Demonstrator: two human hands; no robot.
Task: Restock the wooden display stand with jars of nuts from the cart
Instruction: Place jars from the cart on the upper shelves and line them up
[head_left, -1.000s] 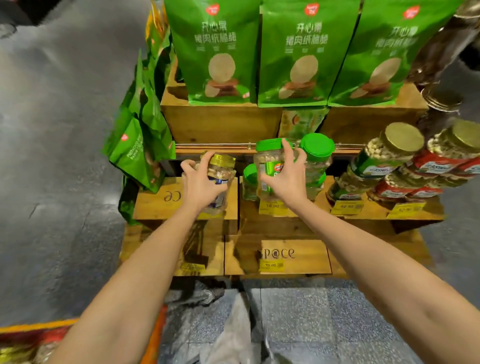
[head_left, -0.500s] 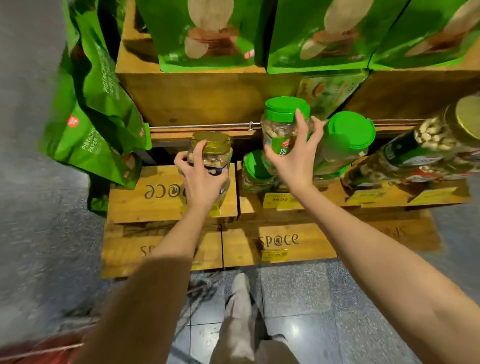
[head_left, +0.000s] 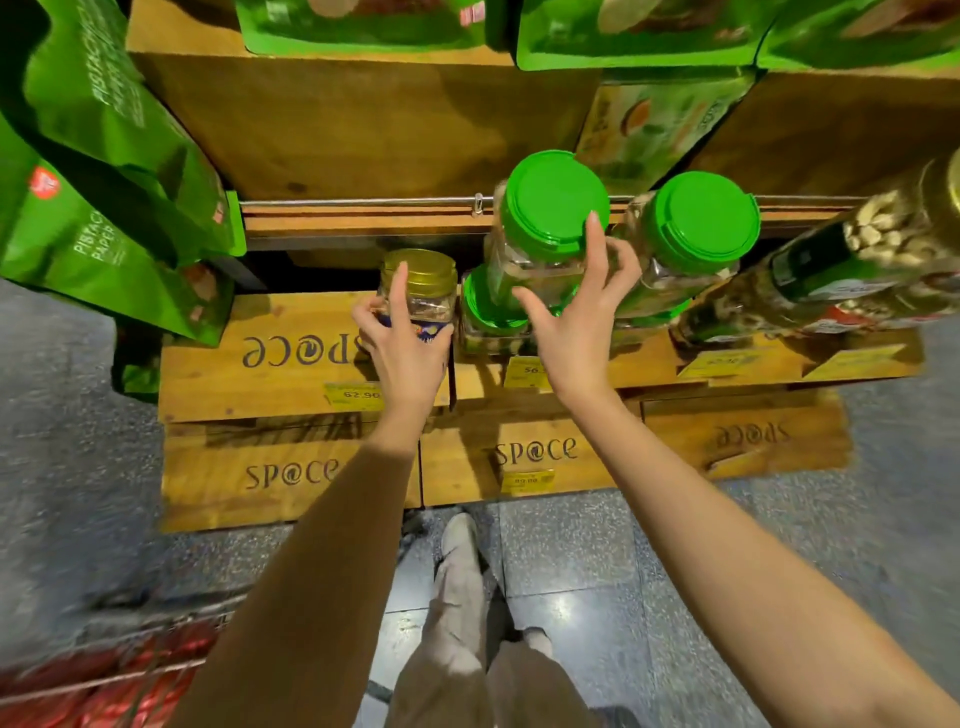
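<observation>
A small jar with a gold lid (head_left: 418, 291) is gripped by the left hand (head_left: 402, 343), with the fingers curled round its body and the forefinger laid up toward the lid. The jar is held upright, long axis vertical and lid up, at the right end of a crate of the wooden stand (head_left: 291, 374). Whether its base touches the wood is hidden by the hand. A taller jar with a green lid (head_left: 545, 223) is gripped by the right hand (head_left: 576, 317), thumb on one side and fingers on the other, one fingertip on the lid's rim. It is held nearly upright, lid up, above a lower green-lidded jar (head_left: 488, 312) and just beside another (head_left: 696, 223). Further right, jars of nuts (head_left: 852, 270) are laid on their sides.
</observation>
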